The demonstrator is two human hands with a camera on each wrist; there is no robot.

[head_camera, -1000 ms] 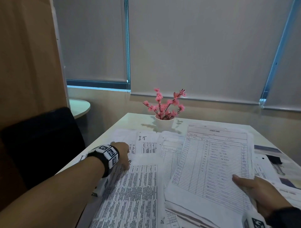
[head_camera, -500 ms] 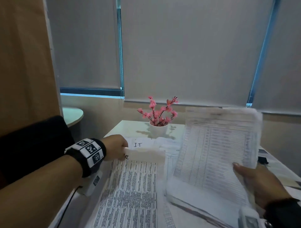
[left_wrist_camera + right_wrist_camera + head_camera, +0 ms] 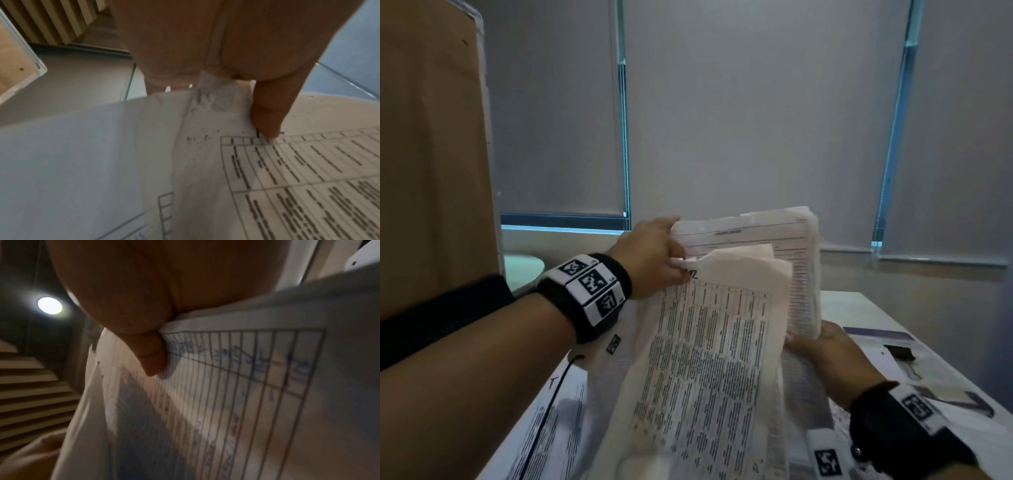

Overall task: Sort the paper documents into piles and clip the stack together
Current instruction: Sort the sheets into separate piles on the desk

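Observation:
My left hand [image 3: 671,263] pinches the top left corner of a sheaf of densely printed table sheets [image 3: 705,359] and holds it up above the table [image 3: 859,305]. In the left wrist view the thumb [image 3: 265,113] presses on the printed sheet [image 3: 298,186]. My right hand [image 3: 811,337] grips the lower right edge of a thick stack of ruled stock-card forms [image 3: 803,274], standing upright just behind the printed sheets. The right wrist view shows my thumb [image 3: 152,356] on the ruled form [image 3: 246,386]. The two bundles overlap, nearly touching.
A small black clip-like object [image 3: 899,353] lies on the table at the right among brochures [image 3: 876,334]. More printed papers [image 3: 558,421] and a black cable [image 3: 551,404] lie at the lower left. A wooden cabinet [image 3: 431,137] and a black chair back [image 3: 448,308] stand to the left.
My left hand has picked the printed sheets up off the table and raised them toward the stock-card stack. The right hand has tipped that stack upright. The flower pot is now hidden.

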